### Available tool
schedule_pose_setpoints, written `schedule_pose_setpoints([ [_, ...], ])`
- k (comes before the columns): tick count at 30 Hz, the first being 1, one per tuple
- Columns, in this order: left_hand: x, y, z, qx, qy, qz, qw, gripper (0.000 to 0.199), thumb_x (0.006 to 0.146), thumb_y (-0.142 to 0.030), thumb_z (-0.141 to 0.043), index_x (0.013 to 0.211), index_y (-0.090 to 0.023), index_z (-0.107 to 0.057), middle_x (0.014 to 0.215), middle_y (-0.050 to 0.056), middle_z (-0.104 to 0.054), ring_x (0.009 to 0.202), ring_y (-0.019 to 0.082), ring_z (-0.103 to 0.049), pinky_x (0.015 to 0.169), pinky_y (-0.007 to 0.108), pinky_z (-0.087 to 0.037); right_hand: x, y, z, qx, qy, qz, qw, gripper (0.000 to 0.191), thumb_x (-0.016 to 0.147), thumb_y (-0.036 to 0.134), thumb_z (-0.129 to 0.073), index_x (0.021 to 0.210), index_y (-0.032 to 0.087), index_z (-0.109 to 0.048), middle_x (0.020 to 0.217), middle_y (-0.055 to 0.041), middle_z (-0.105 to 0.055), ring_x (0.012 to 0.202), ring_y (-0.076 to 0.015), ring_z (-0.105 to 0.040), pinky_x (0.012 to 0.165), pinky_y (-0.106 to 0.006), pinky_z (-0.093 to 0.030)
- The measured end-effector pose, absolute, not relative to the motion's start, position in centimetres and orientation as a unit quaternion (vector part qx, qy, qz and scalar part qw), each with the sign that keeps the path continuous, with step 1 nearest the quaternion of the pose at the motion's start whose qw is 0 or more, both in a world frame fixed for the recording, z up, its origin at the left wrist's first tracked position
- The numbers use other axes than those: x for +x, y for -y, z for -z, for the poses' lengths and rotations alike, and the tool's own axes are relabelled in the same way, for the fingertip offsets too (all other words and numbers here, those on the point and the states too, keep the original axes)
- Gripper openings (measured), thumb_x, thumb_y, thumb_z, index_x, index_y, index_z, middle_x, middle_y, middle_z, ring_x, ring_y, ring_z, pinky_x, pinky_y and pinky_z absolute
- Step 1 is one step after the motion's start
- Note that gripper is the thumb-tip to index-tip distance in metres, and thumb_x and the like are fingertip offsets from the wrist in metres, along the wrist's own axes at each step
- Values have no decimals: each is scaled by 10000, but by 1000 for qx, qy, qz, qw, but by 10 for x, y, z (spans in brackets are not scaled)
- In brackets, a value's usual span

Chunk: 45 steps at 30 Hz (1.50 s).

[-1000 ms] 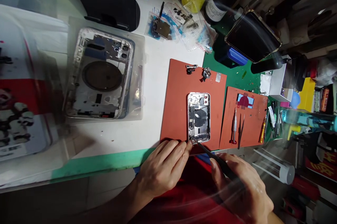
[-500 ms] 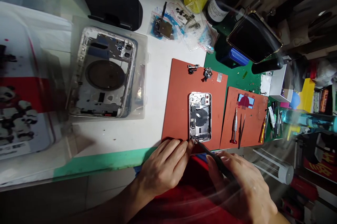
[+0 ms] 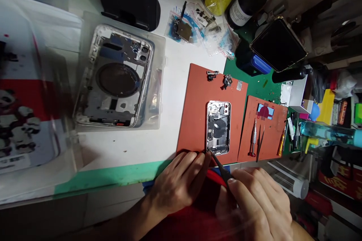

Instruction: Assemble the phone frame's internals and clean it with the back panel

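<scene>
An opened phone housing [image 3: 225,135] with a silver frame lies on an orange mat [image 3: 195,105], its inner boards and round charging coil showing. My left hand [image 3: 181,177] is closed at the housing's near left corner; its curled fingertips press there and partly hide the edge. My right hand [image 3: 257,199] grips dark tweezers [image 3: 222,167], their pointed tip at that same corner, close to the left fingertips. Whether the tip pinches anything is too small to tell. Small removed phone parts [image 3: 226,81] rest at the mat's far edge.
To the left, a larger phone back housing [image 3: 118,101] sits on a clear plastic case [image 3: 160,82]. A second orange mat [image 3: 246,139] carries a screwdriver [image 3: 253,139] and another pair of tweezers [image 3: 260,143]. Behind stand bottles [image 3: 246,3], parts bags [image 3: 217,41] and a propped phone [image 3: 278,45].
The view has shifted slightly, so the bench appears farther right. My right hand has turned a little around the tweezers; their tip stays at the housing's corner beside my left fingers.
</scene>
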State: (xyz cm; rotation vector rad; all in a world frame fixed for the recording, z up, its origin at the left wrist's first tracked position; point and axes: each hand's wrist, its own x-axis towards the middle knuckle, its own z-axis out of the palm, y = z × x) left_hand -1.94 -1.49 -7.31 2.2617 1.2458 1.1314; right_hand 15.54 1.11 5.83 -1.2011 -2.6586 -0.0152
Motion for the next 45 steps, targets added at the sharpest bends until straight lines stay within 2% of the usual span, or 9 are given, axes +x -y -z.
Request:
schedule_pose_setpoints([
  [3,-19,16,73,792,-437,-393,164,266,1077,-73,-481,1237,-9,-684,994,113,-799,832,243,-688,735,394,-547,154,-10,-55,-410,907,8,101,30,1002,106,-696,1008,135,-694,747,-37,-758,676,-171,-731,674,-320,-617],
  [7,-18,17,74,795,-436,-390,162,278,1060,-51,-470,1215,-18,-698,1000,118,-791,843,252,-681,733,402,-541,153,-8,-43,-420,886,28,194,116,1036,91,-661,926,110,-690,707,-44,-727,641,-156,-684,614,-306,-556],
  [10,-19,17,74,792,-437,-391,167,272,1058,-63,-482,1211,-14,-701,993,121,-782,851,250,-678,738,398,-544,152,-8,-35,-428,879,22,208,115,1016,84,-705,905,110,-687,643,6,-667,573,-118,-606,563,-273,-500],
  [20,-19,19,77,792,-436,-401,146,302,1040,-21,-467,1231,-27,-700,1054,123,-784,933,264,-680,802,411,-563,158,-10,-43,-411,897,3,162,185,1053,121,-550,1015,175,-723,840,-43,-771,762,-176,-738,653,-293,-627],
  [24,-19,18,74,793,-440,-388,167,288,1052,-47,-467,1209,-34,-708,1008,114,-785,857,253,-668,757,408,-547,158,-7,-41,-433,883,55,175,35,999,163,-687,995,193,-706,753,-17,-736,664,-176,-710,621,-292,-622],
  [27,-18,17,73,793,-439,-385,175,278,1049,-52,-479,1202,-32,-711,993,114,-786,840,248,-669,749,408,-543,157,-6,-38,-438,877,59,187,48,976,183,-750,994,190,-706,734,-11,-722,615,-171,-692,587,-293,-600],
  [31,-18,18,74,794,-438,-385,170,287,1050,-49,-469,1204,-48,-712,1006,116,-786,857,252,-671,752,409,-549,154,-9,-37,-435,879,22,197,41,998,127,-707,961,144,-715,779,-33,-736,625,-157,-695,580,-288,-578],
  [34,-18,18,76,794,-437,-388,168,287,1042,-41,-473,1203,-42,-712,1015,122,-785,880,261,-672,766,416,-557,151,-11,-39,-424,882,33,201,155,1034,94,-638,908,120,-725,768,-37,-742,637,-151,-698,595,-299,-588],
  [45,-19,16,73,793,-433,-388,180,283,1040,-52,-484,1211,-34,-709,1033,125,-780,871,238,-680,759,394,-555,148,-6,-36,-457,864,59,204,91,990,113,-691,925,175,-705,696,0,-704,562,-141,-660,558,-282,-575],
])
